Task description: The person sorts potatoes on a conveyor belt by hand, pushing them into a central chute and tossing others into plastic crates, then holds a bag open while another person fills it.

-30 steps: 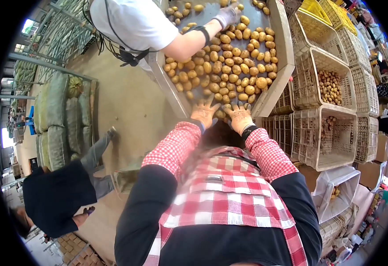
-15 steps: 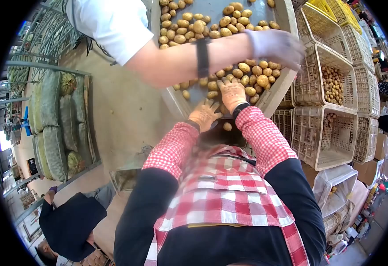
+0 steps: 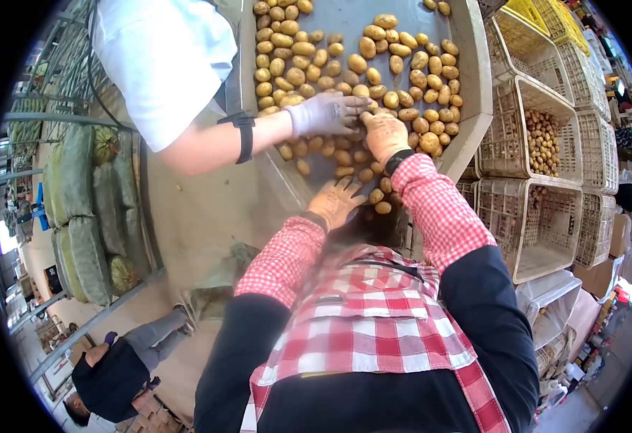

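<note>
Potatoes point(image 3: 357, 63) lie spread over a grey sorting tray point(image 3: 330, 14) that narrows toward me. My left hand point(image 3: 336, 202), in an orange-tan glove, rests at the tray's narrow end with fingers spread and nothing in them. My right hand point(image 3: 387, 136), gloved alike, reaches farther in, its fingers bent over potatoes at the middle of the heap; it does not appear to grip any. Several potatoes point(image 3: 382, 207) sit at the outlet between my hands. Touching my right fingertips or very near them is another person's grey-gloved hand point(image 3: 330, 113).
Plastic crates point(image 3: 507, 130) stand stacked along the right, one with small potatoes point(image 3: 541, 141) inside. Filled green sacks point(image 3: 85, 238) are piled on a rack at left. A person in dark clothes point(image 3: 114, 375) is at lower left. The tray's raised side wall point(image 3: 471, 86) borders my right arm.
My right hand has moved forward into the potatoes, while my left hand stays near the outlet. The other person's hand has drawn back from the right wall to the middle. More potatoes are at the outlet.
</note>
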A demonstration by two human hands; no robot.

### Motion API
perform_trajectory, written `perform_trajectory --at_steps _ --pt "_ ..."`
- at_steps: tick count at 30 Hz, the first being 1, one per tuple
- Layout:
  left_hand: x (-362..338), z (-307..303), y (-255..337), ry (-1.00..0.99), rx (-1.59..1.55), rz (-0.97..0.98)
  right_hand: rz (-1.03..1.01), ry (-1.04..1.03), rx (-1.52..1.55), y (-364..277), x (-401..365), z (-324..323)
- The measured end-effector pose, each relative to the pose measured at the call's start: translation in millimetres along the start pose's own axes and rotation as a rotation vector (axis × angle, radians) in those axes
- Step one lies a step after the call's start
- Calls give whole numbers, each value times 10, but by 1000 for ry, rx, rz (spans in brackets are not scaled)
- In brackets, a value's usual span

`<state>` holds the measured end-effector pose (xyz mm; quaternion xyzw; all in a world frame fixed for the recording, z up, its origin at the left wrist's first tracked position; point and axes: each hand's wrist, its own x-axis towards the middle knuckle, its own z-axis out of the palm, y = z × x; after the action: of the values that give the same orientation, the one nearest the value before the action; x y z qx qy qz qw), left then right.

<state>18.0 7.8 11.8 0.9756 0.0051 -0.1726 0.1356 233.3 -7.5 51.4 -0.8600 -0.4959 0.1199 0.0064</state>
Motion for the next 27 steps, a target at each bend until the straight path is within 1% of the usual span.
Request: perform_trajectory --at_steps 1,2,4,5,6,8,10,12,14,15,16,17,18,19,20,22,23,24,25,26,27 --pt "-2 13 -5 7 -1 -1 26 20 -38 -108 -1 -70" --pt "16 30 10 18 -6 1 73 -7 -28 -179 -16 -153" --pt "10 0 26 7 -23 3 115 -11 0 -138 32 -2" --pt "5 -22 23 -7 -41 -5 133 -78 -14 -100 63 85" --pt "7 -17 27 -6 -31 1 139 -69 -11 -94 39 52" --pt "-3 -12 27 3 11 4 98 -81 -30 -93 -36 -3" --pt "-29 -27 48 -4 10 6 45 -80 12 -23 -183 -25" --pt "3 -29 19 -3 4 14 -59 31 96 160 -407 96" --pt "-7 85 15 45 -13 -1 -180 147 193 445 -779 -168" --pt "-5 120 -2 76 -1 10 -166 313 204 648 -932 -353" --pt "-3 119 3 77 -6 15 -214 574 441 958 -979 -413" --pt "-3 109 10 70 -3 9 51 640 754 1210 -1102 -531" --pt "-1 95 13 63 3 4 332 741 262 1756 -1136 -469" --pt "3 88 14 66 18 2 458 839 336 2037 -1209 -561" --pt "2 71 23 66 18 7 613 793 164 1903 -1405 -851" --pt "-7 46 30 95 39 -1 580 741 783 1769 -1535 -825" --pt "-19 63 37 97 0 -19 404 698 885 1638 -1594 -692" --pt "-2 43 14 111 -16 -11 247 650 895 1497 -1648 -469" --pt "29 20 -32 112 -20 14 215 501 989 1262 -1698 -421" --pt "83 -23 -74 116 -21 39 228 382 1208 919 -1765 -459" --pt "112 -409 11 -82 62 7 167 303 1272 628 -1850 -558"
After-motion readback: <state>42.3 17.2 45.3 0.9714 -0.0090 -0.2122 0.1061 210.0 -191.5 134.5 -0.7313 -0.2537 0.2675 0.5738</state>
